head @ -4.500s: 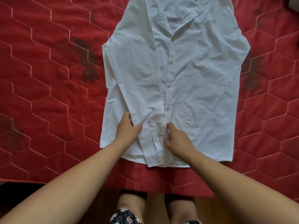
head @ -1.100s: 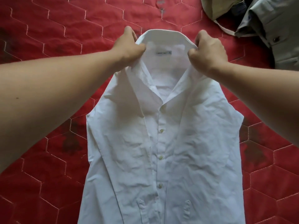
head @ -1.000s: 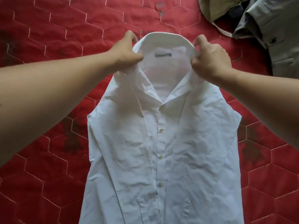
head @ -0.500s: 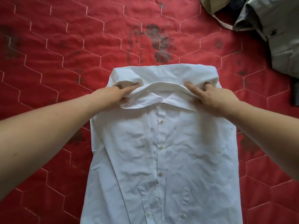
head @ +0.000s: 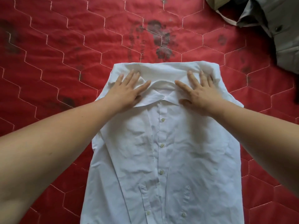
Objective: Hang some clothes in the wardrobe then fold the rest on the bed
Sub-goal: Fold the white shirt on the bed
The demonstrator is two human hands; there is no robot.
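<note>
Red quilted bed cover (head: 68, 46) under a flat white shirt (head: 169, 159), grey-green garments (head: 275, 26) at the far right corner

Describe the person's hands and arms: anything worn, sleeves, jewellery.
Nothing worn shows. The left hand and right hand carry no ring, glove or watch; the left arm and right arm are bare, with no sleeve up to the picture's edge.

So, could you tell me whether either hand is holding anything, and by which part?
Nothing is held: left hand and right hand press flat, fingers straight, on the white buttoned shirt beside its collar.
</note>
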